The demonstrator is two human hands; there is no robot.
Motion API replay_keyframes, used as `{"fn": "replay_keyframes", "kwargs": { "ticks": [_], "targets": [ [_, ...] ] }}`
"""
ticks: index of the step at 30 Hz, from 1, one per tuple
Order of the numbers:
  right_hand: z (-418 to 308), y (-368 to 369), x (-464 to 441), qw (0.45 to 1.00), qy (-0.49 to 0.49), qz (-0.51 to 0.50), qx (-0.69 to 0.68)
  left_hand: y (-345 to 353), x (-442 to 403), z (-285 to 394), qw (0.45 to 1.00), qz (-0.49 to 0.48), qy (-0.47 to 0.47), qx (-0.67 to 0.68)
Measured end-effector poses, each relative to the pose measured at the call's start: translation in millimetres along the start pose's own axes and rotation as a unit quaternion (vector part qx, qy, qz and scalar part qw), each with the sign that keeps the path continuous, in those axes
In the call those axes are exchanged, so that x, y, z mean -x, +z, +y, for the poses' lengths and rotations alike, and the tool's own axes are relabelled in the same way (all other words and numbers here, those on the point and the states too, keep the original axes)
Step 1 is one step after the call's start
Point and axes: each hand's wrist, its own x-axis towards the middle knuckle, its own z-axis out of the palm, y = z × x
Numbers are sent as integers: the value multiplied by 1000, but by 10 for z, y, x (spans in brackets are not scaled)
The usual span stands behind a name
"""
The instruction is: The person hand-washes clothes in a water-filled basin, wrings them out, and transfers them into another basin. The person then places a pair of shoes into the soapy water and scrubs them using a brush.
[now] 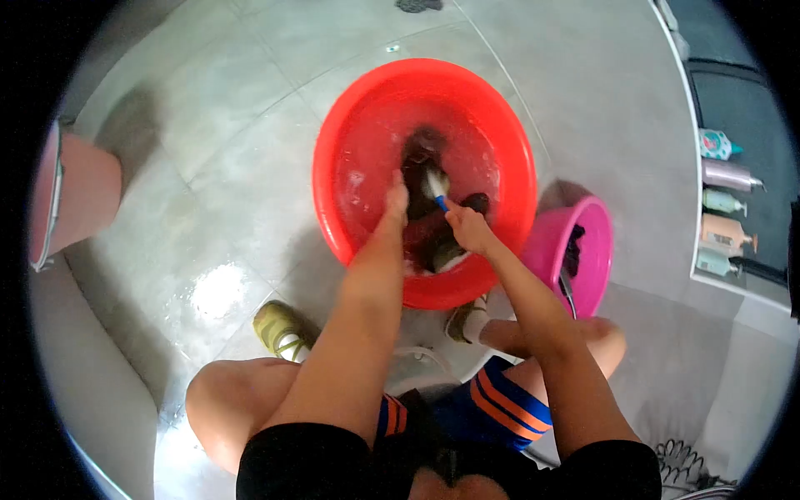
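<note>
A large red basin [327, 196] with water in it stands on the floor between my feet and ahead of them. In it lies a dark shoe-like item [421, 150], wet and partly under water. My right hand [467, 227] is closed around the blue handle of a brush [439, 198], whose pale bristles touch the dark item. My left hand [397, 200] rests against the item's left side; its fingers are partly hidden and blurred. Another dark piece [477, 202] lies at the right, near my right hand.
A pink basin [603, 258] with a dark item and a shower head [567, 292] stands right of the red one. At the far left is a pale pink bucket [90, 183]. Pump bottles [727, 232] line a shelf at the right. A drain [418, 4] lies at the top.
</note>
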Motion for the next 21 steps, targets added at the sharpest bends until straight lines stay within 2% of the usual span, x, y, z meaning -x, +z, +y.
{"fn": "replay_keyframes", "kwargs": {
  "ticks": [1,2,3,4,6,7,10,11,13,14,15,16,18,21],
  "targets": [
    [26,-100,61,999,-15,-24,-24,-4,130,122,1000,-9,2,-16],
    [49,-191,125,997,-30,-47,-49,-29,-9,62,996,-45,68,44],
    [-17,-288,189,996,-69,6,-64,-8,-24,104,983,-94,52,148],
    [-170,-443,250,996,-63,39,-54,5,12,138,958,-137,34,248],
    [-537,-712,382,993,-47,98,-41,50,443,318,906,-129,-9,402],
    [-558,-762,447,992,-26,113,-43,-14,266,203,891,-118,-15,437],
    [-617,-941,803,992,71,101,-16,-99,188,-90,939,-47,-140,311],
    [-612,-969,965,991,99,88,-9,-137,266,-186,973,-90,-127,168],
    [-557,-925,1299,987,143,71,5,-124,-77,-710,989,-110,-98,20],
    [-449,-828,1443,985,159,69,12,-69,-186,-887,988,-120,-81,-53],
    [-268,-678,1575,985,168,43,19,22,334,-594,971,-66,-143,-179],
    [-115,-570,1675,984,178,19,25,14,504,-549,963,-113,-128,-207],
    [-171,-451,1642,968,189,-97,133,88,679,-499,935,-219,-97,-262],
    [-129,-139,1302,977,212,-1,-9,215,974,-350,925,-195,-82,-316]
  ]
}}
